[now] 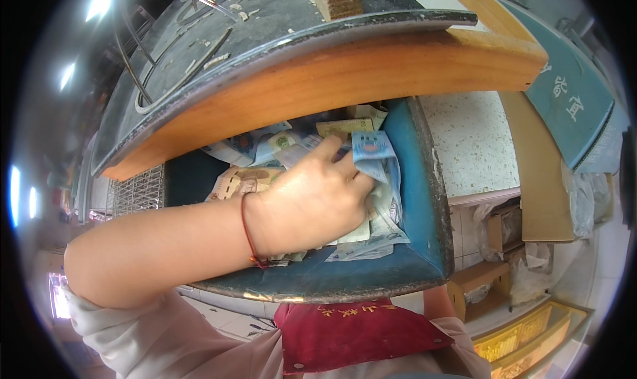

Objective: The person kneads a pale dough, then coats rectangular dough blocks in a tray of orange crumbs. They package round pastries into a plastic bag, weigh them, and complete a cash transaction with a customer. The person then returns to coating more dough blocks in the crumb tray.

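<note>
My left hand reaches from the left into an open blue drawer, a red cord bracelet around its wrist. Its fingers are curled on a folded blue banknote near the drawer's right wall; some fingertips are hidden. Loose notes lie around and under the hand: a brownish banknote by the wrist, a yellow-green banknote at the back, and pale crumpled banknotes at the right. My right hand is out of view; only part of that arm shows beyond the drawer's near edge.
Over the drawer's far part hangs a tabletop with a wooden edge. On it are a bent metal wire rack, pale scraps and a wooden block. A teal box bearing writing, a cardboard sheet and plastic bags are at right.
</note>
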`<state>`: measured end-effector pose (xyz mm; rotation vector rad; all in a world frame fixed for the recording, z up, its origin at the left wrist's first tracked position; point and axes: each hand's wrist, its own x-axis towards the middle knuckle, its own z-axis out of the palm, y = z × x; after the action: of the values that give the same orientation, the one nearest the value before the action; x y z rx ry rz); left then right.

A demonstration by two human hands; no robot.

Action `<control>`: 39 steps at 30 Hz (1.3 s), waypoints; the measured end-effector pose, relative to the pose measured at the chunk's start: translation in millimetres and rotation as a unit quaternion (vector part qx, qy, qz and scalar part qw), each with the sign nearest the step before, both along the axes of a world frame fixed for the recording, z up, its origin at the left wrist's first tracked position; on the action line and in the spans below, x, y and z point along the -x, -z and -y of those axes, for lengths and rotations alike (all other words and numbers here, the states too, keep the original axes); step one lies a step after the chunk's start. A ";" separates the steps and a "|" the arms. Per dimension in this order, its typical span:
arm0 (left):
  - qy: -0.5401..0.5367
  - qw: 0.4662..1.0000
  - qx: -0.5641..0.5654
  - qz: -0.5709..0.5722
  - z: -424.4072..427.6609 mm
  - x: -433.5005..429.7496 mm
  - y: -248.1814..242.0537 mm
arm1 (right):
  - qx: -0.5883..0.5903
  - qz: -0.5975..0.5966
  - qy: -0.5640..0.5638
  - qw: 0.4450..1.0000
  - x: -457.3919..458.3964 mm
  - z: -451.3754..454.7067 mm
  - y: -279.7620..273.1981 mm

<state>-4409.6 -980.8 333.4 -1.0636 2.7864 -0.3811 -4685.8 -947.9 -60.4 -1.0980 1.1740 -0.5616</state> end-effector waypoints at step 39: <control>-0.128 0.764 -0.104 -0.624 -60.8 4.1 -79.0 | 0.665 0.062 0.032 0.743 -59.9 42.8 -409.1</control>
<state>-4413.7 -920.0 412.4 -2.1541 3.3530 1.0702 -4625.8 -990.7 348.7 -2.1544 0.5466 -1.6302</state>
